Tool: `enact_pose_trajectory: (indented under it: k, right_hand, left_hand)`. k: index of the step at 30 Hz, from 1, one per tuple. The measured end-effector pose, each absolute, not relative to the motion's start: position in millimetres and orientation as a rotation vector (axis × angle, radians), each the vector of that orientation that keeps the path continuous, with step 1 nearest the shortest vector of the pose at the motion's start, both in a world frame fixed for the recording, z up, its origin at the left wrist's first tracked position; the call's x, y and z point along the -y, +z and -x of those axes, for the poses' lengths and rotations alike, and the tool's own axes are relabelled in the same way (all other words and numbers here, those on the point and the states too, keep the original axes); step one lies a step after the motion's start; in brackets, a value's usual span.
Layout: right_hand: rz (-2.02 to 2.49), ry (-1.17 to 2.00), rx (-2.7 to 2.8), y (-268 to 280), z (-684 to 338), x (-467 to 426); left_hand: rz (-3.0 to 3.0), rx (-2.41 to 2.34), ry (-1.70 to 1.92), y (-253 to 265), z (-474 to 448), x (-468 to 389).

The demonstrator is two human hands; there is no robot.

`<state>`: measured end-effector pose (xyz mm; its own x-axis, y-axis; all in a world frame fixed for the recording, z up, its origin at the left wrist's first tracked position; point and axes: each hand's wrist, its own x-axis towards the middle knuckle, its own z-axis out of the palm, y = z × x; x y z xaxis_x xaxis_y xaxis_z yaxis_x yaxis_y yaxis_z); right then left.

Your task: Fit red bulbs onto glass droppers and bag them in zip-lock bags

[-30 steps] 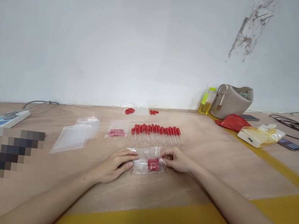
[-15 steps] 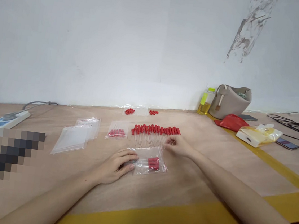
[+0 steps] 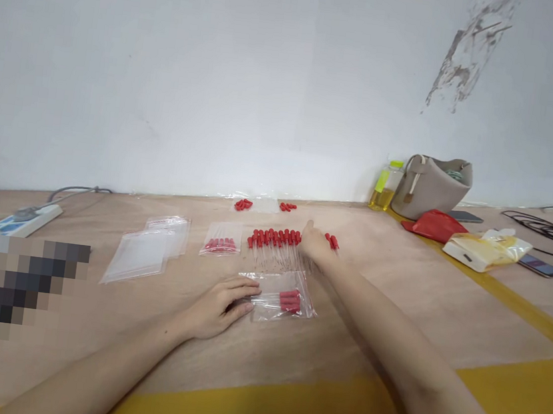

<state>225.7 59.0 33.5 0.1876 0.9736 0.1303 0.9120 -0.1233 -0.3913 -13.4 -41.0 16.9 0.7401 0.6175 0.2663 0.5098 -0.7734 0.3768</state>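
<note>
My left hand holds the left end of a clear zip bag flat on the table, its thumb and fingers at the edge. Inside this bag lie several droppers with red bulbs and thin clear tubes, bulbs to the right. Just beyond it runs a row of loose red-bulbed droppers, tubes pointing toward me. Over the right part of that row reaches my right hand, hiding some droppers; its fingertips are mostly hidden, so their grip cannot be made out.
Left of the row lies another bag with red bulbs, then a stack of flat bags. Small red pieces lie near the wall. At right are a bottle, a handbag, a red packet and a phone.
My right hand has moved forward from the near ends of the tubes to over the red bulbs at the row's right part. My left hand stays on the bag. The view has shifted slightly.
</note>
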Motion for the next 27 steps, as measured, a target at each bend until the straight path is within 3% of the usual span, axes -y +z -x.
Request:
enact_pose_trajectory:
  k: [5,8,12,16,23,27]
  right_hand:
    - [2.035,0.221,1.756,43,-229,-47]
    - [1.775,0.299,1.757,52,-245,-29]
    - [1.312,0.847,1.767,53,-276,-1]
    - [1.071,1.265,1.274,37,-295,14]
    - [1.106,1.036,0.964,6,-281,21]
    - [1.074,1.084,0.914,0,-260,28]
  left_hand:
    - [-2.658,-0.875,0.56,17,13,41]
    - [-2.66,-0.881,0.547,17,14,41]
    - [-2.662,-0.896,0.524,17,14,41]
    - [-2.663,-0.9,0.528,17,13,40]
    - [-2.657,-0.901,0.532,18,13,41]
    - [-2.614,-0.919,0.547,17,15,42]
